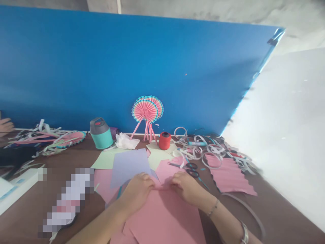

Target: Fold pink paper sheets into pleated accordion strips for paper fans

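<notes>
Pink sheet (167, 217) lies at the near side of the table (279, 217), only its far edge folded, the broad remainder flat, as I pinch that fold between left hand (139, 185) and right hand (187, 189) fingers.

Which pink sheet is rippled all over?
The rippled sheet on the right, past the scissors. The others look mostly flat, including the held sheet, pinched by the left hand and right hand.
</notes>
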`<action>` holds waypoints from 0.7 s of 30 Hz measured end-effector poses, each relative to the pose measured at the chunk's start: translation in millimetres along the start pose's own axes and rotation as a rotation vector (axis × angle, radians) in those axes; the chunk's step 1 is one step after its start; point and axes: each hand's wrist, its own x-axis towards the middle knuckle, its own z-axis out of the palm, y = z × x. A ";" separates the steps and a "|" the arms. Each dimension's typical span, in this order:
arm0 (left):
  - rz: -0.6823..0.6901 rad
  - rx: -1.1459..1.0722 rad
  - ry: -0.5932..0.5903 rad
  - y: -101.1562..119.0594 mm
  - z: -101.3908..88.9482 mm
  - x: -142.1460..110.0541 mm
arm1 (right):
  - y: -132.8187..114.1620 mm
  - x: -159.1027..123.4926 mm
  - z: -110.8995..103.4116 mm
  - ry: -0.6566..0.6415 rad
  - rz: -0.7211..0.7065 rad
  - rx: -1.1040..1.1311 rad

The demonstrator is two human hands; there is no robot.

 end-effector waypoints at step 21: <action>-0.157 -0.123 -0.022 -3.5 -5.2 3.8 | 10.0 8.0 6.6 0.053 0.164 0.292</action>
